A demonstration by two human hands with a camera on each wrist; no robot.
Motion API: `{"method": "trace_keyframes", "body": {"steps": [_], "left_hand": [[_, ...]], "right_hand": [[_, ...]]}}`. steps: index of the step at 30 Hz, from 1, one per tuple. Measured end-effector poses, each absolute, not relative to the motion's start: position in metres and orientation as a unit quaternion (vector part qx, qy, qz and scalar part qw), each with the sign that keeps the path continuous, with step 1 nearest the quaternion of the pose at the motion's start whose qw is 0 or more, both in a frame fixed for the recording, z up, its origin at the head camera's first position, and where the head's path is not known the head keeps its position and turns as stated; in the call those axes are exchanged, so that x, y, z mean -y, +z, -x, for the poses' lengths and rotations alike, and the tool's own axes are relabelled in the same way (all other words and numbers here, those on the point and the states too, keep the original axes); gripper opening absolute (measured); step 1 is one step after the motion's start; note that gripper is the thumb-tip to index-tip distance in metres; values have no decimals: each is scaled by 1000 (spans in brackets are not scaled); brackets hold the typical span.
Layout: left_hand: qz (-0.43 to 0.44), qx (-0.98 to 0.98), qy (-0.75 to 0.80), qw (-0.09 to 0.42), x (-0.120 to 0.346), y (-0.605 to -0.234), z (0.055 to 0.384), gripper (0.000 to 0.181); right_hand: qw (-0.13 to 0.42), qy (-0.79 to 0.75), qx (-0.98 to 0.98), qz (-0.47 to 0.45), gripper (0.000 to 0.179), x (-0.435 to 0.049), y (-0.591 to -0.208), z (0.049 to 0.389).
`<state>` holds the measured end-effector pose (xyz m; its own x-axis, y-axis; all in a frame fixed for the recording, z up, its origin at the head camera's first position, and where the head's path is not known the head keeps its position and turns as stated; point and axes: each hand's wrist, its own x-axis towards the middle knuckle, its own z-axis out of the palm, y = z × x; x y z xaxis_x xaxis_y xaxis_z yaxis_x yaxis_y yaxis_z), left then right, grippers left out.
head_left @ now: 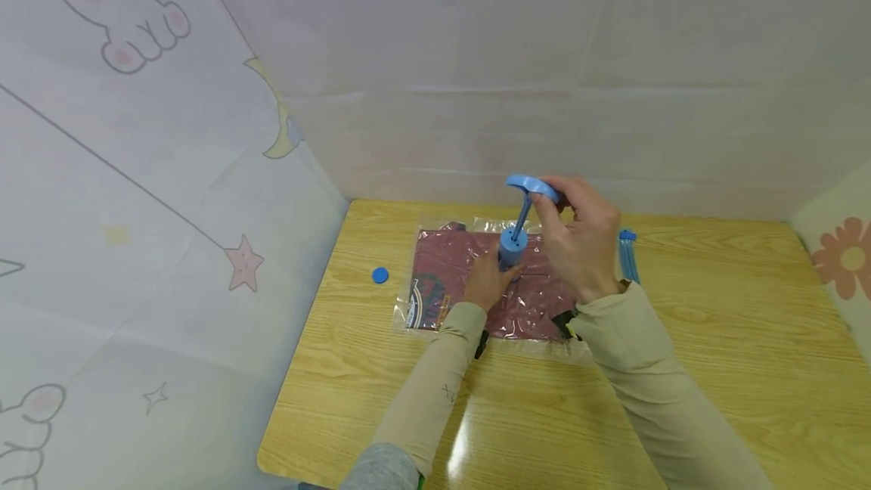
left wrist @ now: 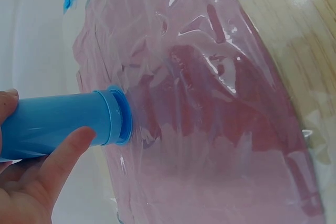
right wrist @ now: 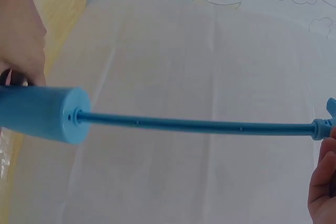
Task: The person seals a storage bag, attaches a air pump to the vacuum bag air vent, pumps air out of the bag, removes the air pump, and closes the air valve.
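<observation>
over the middle of the clear bag (head_left: 531, 348), both hands are on the blue pump (head_left: 513, 242)! it stands nearly upright, leaning a touch, its flared lower end (left wrist: 112, 117) meeting the plastic. low down, just above the bag, the left hand (head_left: 487, 280) has its fingers wrapped about the barrel (left wrist: 52, 121). higher above the bag, the right hand (head_left: 578, 229) pinches one end of the wide handle (head_left: 533, 186) between thumb and fingers. and look at that rod (right wrist: 194, 125), a long stretch of it bare between barrel and handle! inside the bag, dark red fabric (head_left: 524, 316) lies under shiny, wrinkled plastic. just left of the bag, a small round blue disc (head_left: 379, 275) sits apart from it. by the bag's far right corner, there's a bundle of blue strips (head_left: 629, 257) with a darker blue top. under the bag runs the wood-grain bench (head_left: 735, 308), reaching out on either side. behind the bag, a pale wall (head_left: 476, 150) rises, and well to its left, a pink printed star (head_left: 245, 263).
</observation>
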<state>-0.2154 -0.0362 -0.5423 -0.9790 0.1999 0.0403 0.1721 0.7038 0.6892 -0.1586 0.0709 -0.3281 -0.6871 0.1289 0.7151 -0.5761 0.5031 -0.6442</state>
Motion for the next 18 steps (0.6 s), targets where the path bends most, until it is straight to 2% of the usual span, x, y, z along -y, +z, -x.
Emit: {"method": "trace_keyframes", "body": {"steps": [18], "left_hand": [[-91, -918, 385, 23, 39, -541, 212, 54]], "right_hand": [[364, 439, 806, -159, 14, -74, -330, 160]]}}
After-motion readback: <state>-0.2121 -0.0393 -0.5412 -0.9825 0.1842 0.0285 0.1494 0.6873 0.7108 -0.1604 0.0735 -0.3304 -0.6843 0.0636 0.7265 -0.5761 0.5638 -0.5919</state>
